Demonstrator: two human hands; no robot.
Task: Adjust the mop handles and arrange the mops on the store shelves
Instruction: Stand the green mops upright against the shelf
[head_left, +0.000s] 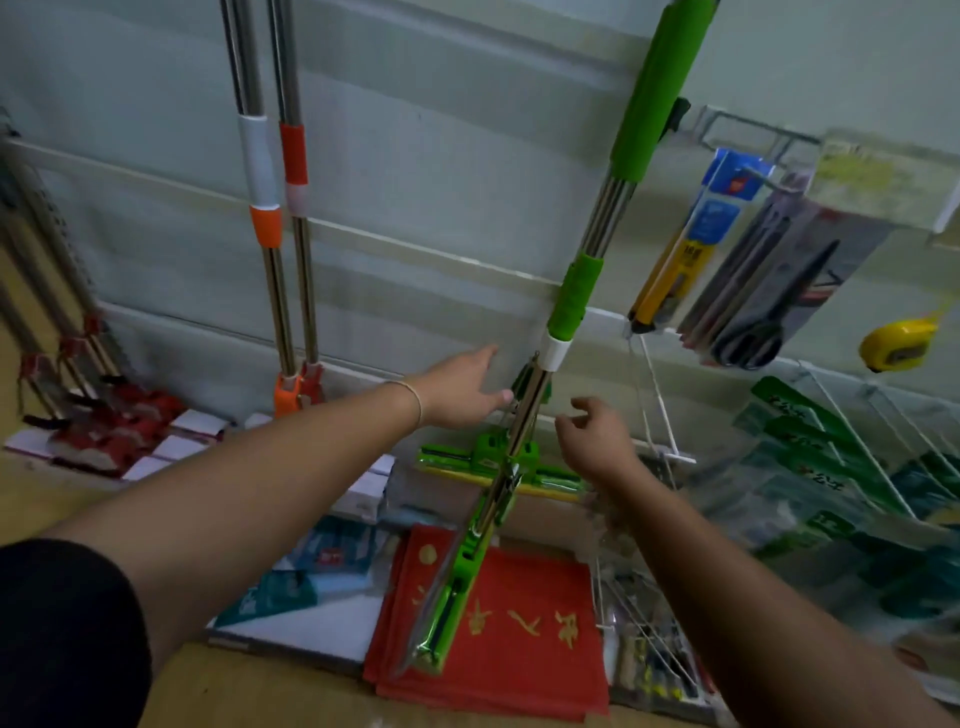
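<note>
The green mop (571, 301) leans against the shelf's back panel (415, 156), its head down over the red packets (519, 639). The left hand (462, 389), fingers (480, 356) straight, and the right hand (597, 436), loosely curled, sit just beside its shaft, grasping nothing. Unsupported, the mop may slide sideways into the hanging scissors (763, 312).

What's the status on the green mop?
Left hand open beside the green mop. Right hand open, holding nothing. Mop stands at the back panel, not gripped. Orange mops stand apart.
</note>
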